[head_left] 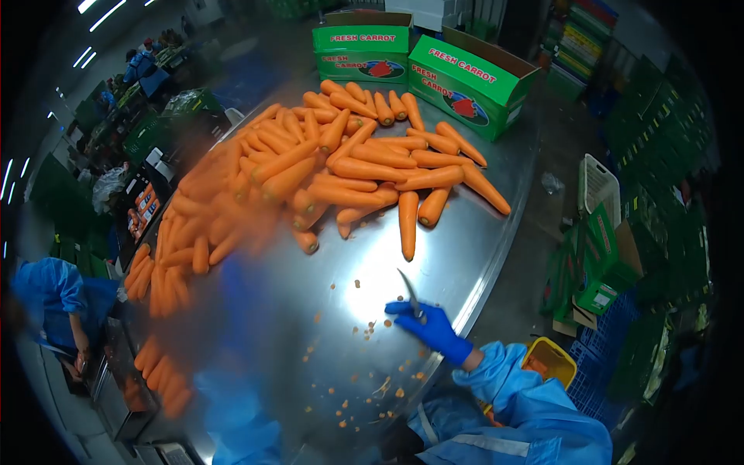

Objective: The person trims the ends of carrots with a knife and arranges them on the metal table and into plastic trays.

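My right hand [435, 332], in a blue glove, is closed around a small curved knife [409, 288] whose blade points up and left over the metal table [310, 291]. Beyond it, a large heap of orange carrots [372, 155] covers the far and left parts of the table; one carrot [408, 225] points toward the knife. Small carrot trimmings [370, 329] are scattered left of and below my right hand. My left sleeve [240, 411] shows blurred at the lower left, and a faint blue smear above it hides the shape of my left hand.
Two green carrot cartons [360, 58] [469, 81] stand at the table's far edge. A yellow bin [552, 363] is beside my right sleeve. Another person [58, 298] in blue works at the left; a further person [145, 68] stands in the background. Green crates and cartons [604, 256] are at the right.
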{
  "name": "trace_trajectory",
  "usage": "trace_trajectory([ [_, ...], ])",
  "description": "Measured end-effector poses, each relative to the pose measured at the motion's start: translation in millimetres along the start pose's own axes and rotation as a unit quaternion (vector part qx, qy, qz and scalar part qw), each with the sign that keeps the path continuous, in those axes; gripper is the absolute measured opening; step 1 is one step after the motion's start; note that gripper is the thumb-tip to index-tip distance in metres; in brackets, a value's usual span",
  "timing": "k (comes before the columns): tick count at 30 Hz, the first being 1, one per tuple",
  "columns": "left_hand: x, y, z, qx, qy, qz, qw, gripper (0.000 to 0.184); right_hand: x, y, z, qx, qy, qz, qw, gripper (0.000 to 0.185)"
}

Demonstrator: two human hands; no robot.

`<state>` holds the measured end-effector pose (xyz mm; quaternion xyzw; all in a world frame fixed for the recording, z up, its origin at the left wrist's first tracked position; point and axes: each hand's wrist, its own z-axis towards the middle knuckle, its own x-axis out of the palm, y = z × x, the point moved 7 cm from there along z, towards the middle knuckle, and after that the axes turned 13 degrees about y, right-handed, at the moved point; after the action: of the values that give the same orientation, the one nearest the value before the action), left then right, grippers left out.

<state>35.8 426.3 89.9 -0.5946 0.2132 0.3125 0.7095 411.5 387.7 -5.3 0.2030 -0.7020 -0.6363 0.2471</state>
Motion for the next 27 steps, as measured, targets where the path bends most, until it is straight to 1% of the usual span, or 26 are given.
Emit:
trace_trajectory([
  [2,-3,-26,47,0.059,-0.023,0.014,0.998,0.052,-60,15,42,-0.009,-0.040,0.030,0.999,0.033],
  [4,-3,-53,93,0.075,-0.015,0.034,0.997,0.053,-113,40,85,0.025,-0.071,0.045,0.996,0.032],
  [5,3,-59,115,0.082,-0.011,0.044,0.996,0.054,-135,54,107,0.019,-0.092,0.060,0.994,0.032],
  [6,11,-49,138,0.071,-0.001,0.035,0.997,0.054,-157,62,130,0.013,-0.113,0.076,0.991,0.032],
  [7,18,-34,161,0.061,0.009,0.026,0.998,0.054,-177,67,157,-0.017,-0.095,0.049,0.994,0.033],
  [8,27,-35,179,0.057,0.019,0.043,0.997,0.055,-195,68,183,-0.046,-0.077,0.023,0.996,0.034],
  [10,44,-36,215,0.051,0.039,0.078,0.995,0.059,-225,56,230,-0.010,-0.088,-0.037,0.995,0.034],
  [11,53,-24,237,0.040,0.050,0.111,0.992,0.060,-237,51,252,0.008,-0.092,-0.068,0.993,0.034],
  [13,68,-15,272,0.008,0.076,0.190,0.979,0.071,-249,46,294,-0.023,-0.034,-0.038,0.998,0.033],
  [14,75,-11,284,-0.023,0.100,0.215,0.971,0.074,-254,45,312,-0.040,-0.006,-0.023,0.999,0.033],
  [16,84,-5,303,-0.081,0.144,0.264,0.950,0.080,-258,47,342,-0.049,0.048,-0.055,0.996,0.036],
  [19,103,26,315,-0.029,0.161,0.317,0.934,0.088,-258,37,372,-0.035,0.121,-0.080,0.989,0.042],
  [20,106,40,316,-0.041,0.173,0.306,0.935,0.088,-256,32,379,-0.025,0.143,-0.084,0.986,0.045],
  [23,110,28,299,-0.067,0.215,0.271,0.936,0.087,-237,33,379,-0.044,0.191,-0.086,0.977,0.046],
  [25,111,21,298,-0.057,0.227,0.239,0.942,0.085,-226,30,364,-0.031,0.154,-0.077,0.985,0.047],
  [26,112,10,291,-0.029,0.231,0.247,0.940,0.083,-220,31,357,-0.026,0.137,-0.077,0.987,0.048],
  [27,113,-4,275,-0.004,0.241,0.256,0.936,0.082,-207,39,349,-0.064,0.169,-0.103,0.978,0.052],
])
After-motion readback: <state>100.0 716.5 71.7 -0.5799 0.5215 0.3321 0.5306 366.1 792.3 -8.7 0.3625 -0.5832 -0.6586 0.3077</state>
